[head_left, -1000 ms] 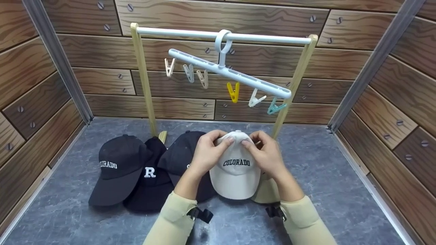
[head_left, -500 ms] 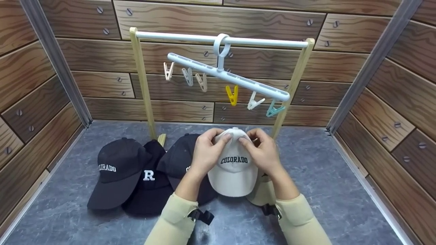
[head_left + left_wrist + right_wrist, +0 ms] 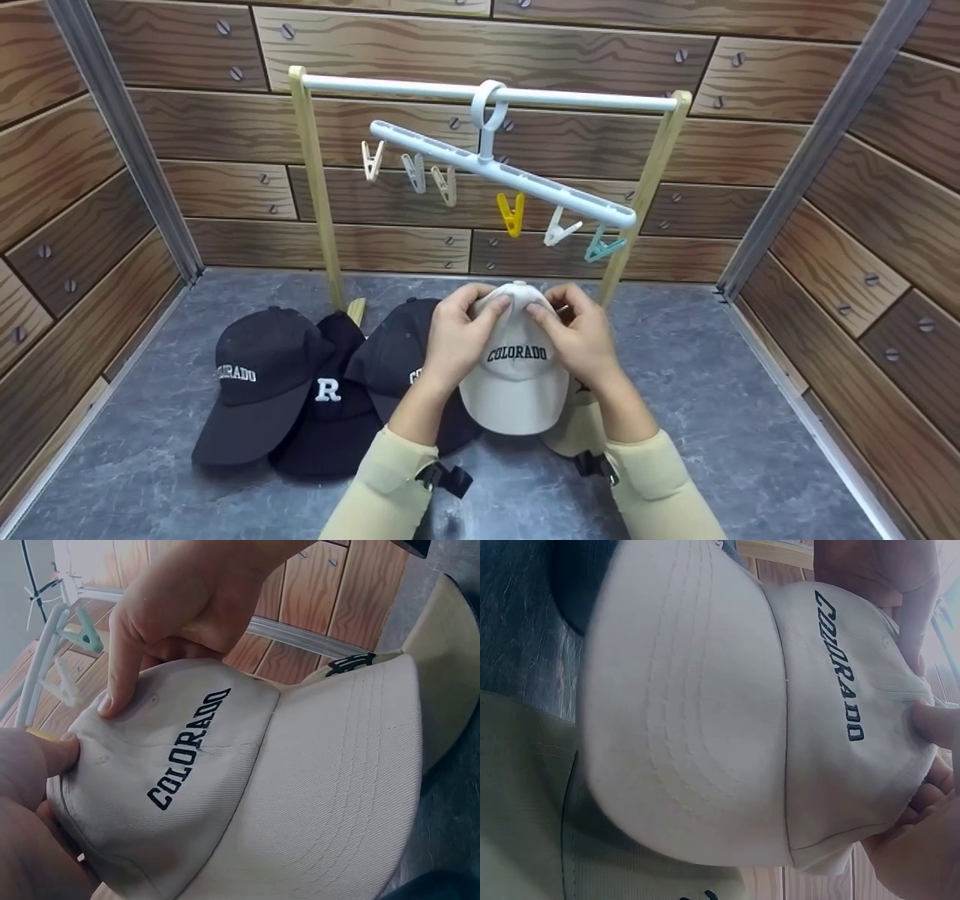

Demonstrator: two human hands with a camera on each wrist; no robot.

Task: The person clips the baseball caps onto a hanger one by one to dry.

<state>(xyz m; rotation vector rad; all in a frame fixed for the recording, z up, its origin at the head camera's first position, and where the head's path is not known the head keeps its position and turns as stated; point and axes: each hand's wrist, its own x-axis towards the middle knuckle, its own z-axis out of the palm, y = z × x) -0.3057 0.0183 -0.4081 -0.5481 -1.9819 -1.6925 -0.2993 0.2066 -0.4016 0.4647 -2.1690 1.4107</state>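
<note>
Both hands pinch a white baseball cap [image 3: 517, 390] lettered COLORADO near its crown, with the brim hanging down. The left hand [image 3: 457, 337] grips its left side, thumb pressed on the front panel. On the other side the right hand [image 3: 581, 337] does the same, its fingers curled behind the cloth. In the left wrist view the cap [image 3: 322, 772] shows its lettering and stitched brim; the right wrist view shows the cap's brim [image 3: 682, 705] close up. A khaki cap [image 3: 574, 427] lies behind the right forearm, partly hidden.
Black caps [image 3: 262, 375] lie overlapped on the grey table [image 3: 750, 450] at left. Behind the hands stands a rack with a white rail [image 3: 600, 97]. From it hangs a tilted light-blue hanger [image 3: 555, 187] carrying several clothespins, one a yellow clothespin [image 3: 511, 215]. Wood-patterned walls enclose the table.
The hands still pinch the white cap and have shifted slightly left with it. The surroundings sit a little lower in the head view. Nothing has been let go.
</note>
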